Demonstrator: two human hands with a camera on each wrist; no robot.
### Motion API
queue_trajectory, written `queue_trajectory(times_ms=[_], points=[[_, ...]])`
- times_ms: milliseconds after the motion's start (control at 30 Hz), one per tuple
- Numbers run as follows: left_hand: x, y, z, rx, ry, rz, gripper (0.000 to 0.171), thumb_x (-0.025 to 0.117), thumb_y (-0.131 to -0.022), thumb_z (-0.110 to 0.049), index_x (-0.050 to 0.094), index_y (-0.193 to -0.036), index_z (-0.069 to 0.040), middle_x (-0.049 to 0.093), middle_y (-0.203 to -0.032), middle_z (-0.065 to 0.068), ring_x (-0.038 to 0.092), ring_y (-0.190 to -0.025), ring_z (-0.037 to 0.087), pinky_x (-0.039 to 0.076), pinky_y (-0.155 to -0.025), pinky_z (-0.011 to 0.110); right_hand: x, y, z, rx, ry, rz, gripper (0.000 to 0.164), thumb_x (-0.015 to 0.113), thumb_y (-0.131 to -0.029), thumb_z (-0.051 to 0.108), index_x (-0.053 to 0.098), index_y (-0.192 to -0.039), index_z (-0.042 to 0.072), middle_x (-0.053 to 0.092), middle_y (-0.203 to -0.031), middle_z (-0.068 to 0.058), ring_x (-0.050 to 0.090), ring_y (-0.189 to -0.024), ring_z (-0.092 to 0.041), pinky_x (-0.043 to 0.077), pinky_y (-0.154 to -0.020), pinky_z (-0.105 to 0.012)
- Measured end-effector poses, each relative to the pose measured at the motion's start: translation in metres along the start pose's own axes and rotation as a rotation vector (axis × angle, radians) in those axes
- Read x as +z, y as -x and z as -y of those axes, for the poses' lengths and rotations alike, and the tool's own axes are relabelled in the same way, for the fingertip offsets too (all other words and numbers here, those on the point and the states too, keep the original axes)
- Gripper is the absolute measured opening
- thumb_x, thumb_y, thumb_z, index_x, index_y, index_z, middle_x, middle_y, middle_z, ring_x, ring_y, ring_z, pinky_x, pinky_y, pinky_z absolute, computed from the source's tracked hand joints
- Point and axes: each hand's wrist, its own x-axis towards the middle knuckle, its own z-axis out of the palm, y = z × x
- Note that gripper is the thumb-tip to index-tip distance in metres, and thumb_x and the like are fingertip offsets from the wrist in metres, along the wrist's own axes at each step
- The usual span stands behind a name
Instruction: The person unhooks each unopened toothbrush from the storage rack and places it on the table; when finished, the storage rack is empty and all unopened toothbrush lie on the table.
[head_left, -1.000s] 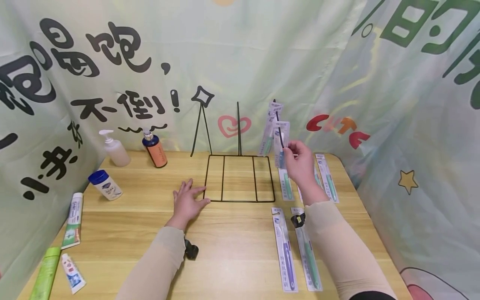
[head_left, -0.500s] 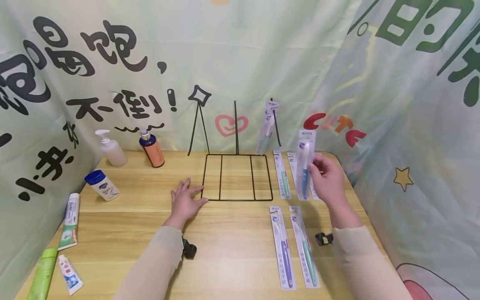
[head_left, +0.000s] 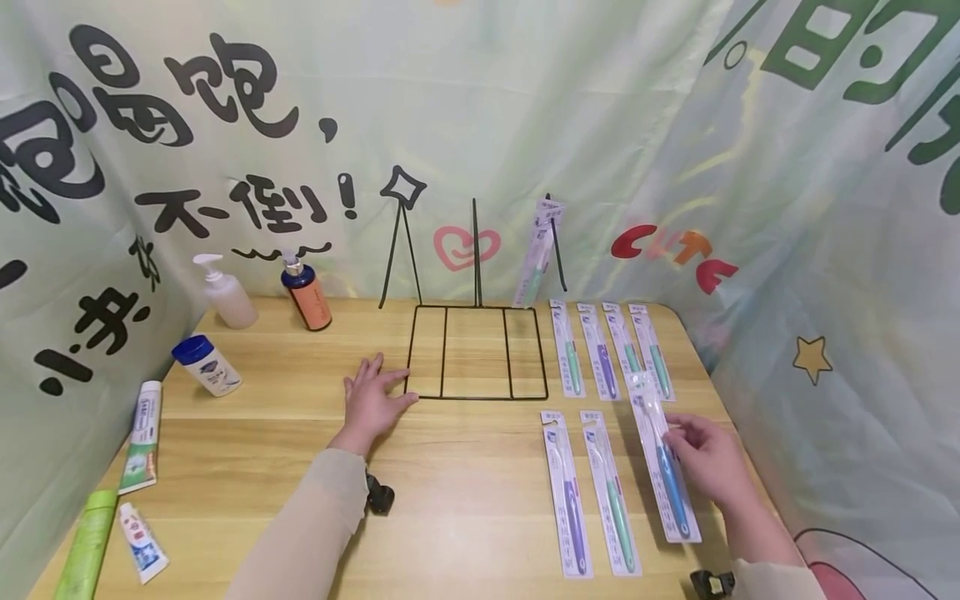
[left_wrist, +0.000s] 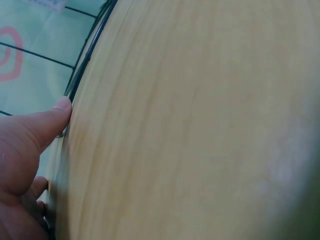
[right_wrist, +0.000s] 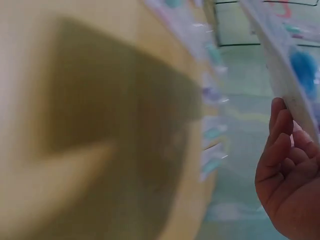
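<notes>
In the head view my right hand (head_left: 711, 460) pinches the edge of a packaged toothbrush (head_left: 671, 487) with a blue handle, held above the right side of the table. The right wrist view shows this package (right_wrist: 286, 62) edge-on beside the curled fingers (right_wrist: 280, 150). My left hand (head_left: 375, 406) rests with fingers spread at the front left corner of a black wire rack (head_left: 476, 398). Its thumb (left_wrist: 55, 117) touches the wire in the left wrist view. From the rack's right prong hang overlapping toothbrush packages (head_left: 537, 254), whose number I cannot tell.
Several packaged toothbrushes (head_left: 600, 358) lie in a back row right of the rack. Two more, purple (head_left: 567, 500) and green (head_left: 613, 500), lie in front. Pump bottles (head_left: 306, 293), a blue-capped bottle (head_left: 208, 367) and tubes (head_left: 142, 437) stand or lie at left. Cloth hangs behind.
My right hand has drawn the blue toothbrush package off the rack's right prong, then brought it right and down toward the front. My left hand stays at the rack's corner.
</notes>
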Motion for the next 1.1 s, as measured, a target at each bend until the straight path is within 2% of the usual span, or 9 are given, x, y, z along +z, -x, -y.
queue_trajectory(times_ms=[133,233,467,600,733,867,1000,1100], points=[[-0.001,-0.001,0.0,-0.001,0.002,0.002,0.053,0.081,-0.095,-0.035,0.069,-0.141,-0.012,0.021,-0.173,0.023,0.007,-0.16,0.049,-0.009,-0.121,0.073,0.004,0.009,-0.017,0.11,0.019,0.071,0.038,0.062,-0.105,0.009,0.061,-0.136,-0.013,0.073,-0.095,-0.012,0.063,-0.078,-0.016,0.051,-0.062,-0.026],[-0.001,-0.001,0.001,-0.002,0.0,0.001,0.053,0.081,-0.095,-0.035,0.069,-0.142,-0.012,0.022,-0.173,0.023,0.007,-0.16,0.048,-0.009,-0.122,0.073,0.011,0.012,-0.025,0.151,0.011,0.099,0.039,0.062,-0.105,0.009,0.06,-0.136,-0.014,0.072,-0.095,-0.012,0.064,-0.078,-0.018,0.053,-0.061,-0.027],[0.0,-0.001,0.001,-0.004,0.009,-0.001,0.053,0.081,-0.095,-0.036,0.07,-0.141,-0.013,0.022,-0.173,0.022,0.007,-0.16,0.048,-0.009,-0.122,0.072,0.022,0.014,-0.029,0.208,0.01,0.147,0.04,0.059,-0.105,0.008,0.057,-0.137,-0.015,0.072,-0.101,-0.015,0.067,-0.081,-0.02,0.055,-0.062,-0.029],[0.0,-0.001,0.001,-0.007,0.009,0.002,0.053,0.081,-0.095,-0.036,0.07,-0.141,-0.014,0.022,-0.173,0.022,0.007,-0.16,0.047,-0.01,-0.122,0.071,0.021,0.013,-0.03,0.197,0.087,0.148,0.041,0.061,-0.103,0.008,0.057,-0.136,-0.016,0.071,-0.104,-0.017,0.066,-0.087,-0.023,0.054,-0.066,-0.03],[0.001,-0.002,0.002,-0.003,0.002,0.0,0.053,0.081,-0.095,-0.036,0.07,-0.141,-0.014,0.022,-0.173,0.022,0.006,-0.16,0.048,-0.009,-0.122,0.072,0.015,0.009,-0.026,0.212,0.156,0.158,0.048,0.064,-0.104,0.015,0.054,-0.14,-0.015,0.067,-0.112,-0.026,0.066,-0.092,-0.027,0.057,-0.069,-0.034],[0.002,-0.003,0.004,0.003,-0.011,0.006,0.054,0.08,-0.096,-0.037,0.069,-0.143,-0.014,0.021,-0.173,0.022,0.006,-0.16,0.047,-0.008,-0.121,0.073,0.002,0.004,-0.019,0.177,0.203,0.147,0.052,0.063,-0.105,0.019,0.051,-0.141,-0.017,0.065,-0.115,-0.031,0.065,-0.089,-0.029,0.057,-0.065,-0.036],[0.003,-0.003,0.005,0.004,-0.006,0.008,0.054,0.08,-0.096,-0.037,0.069,-0.143,-0.014,0.021,-0.173,0.022,0.006,-0.16,0.047,-0.009,-0.121,0.073,-0.007,-0.005,-0.008,0.077,0.225,0.107,0.05,0.062,-0.106,0.02,0.054,-0.138,-0.017,0.066,-0.111,-0.029,0.064,-0.087,-0.03,0.053,-0.063,-0.034],[0.003,-0.003,0.005,0.003,-0.003,0.006,0.053,0.08,-0.096,-0.036,0.069,-0.143,-0.013,0.022,-0.173,0.022,0.006,-0.16,0.047,-0.009,-0.121,0.073,-0.009,-0.015,0.009,0.001,0.201,0.071,0.047,0.062,-0.107,0.021,0.058,-0.138,-0.014,0.067,-0.112,-0.026,0.063,-0.091,-0.031,0.053,-0.065,-0.032]])
